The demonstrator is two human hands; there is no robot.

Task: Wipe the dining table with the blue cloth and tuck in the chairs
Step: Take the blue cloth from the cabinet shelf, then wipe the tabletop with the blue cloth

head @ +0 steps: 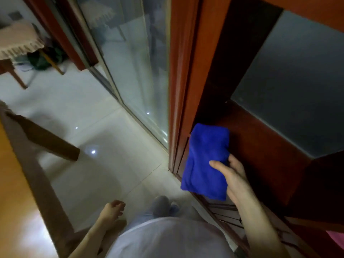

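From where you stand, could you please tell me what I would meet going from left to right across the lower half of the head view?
table → left hand → blue cloth → right hand, which holds the cloth → wooden cabinet

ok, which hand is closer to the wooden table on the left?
Left. The left hand hangs loosely curled beside the wooden table, not touching it; the right hand holds the blue cloth across the floor, by the cabinet.
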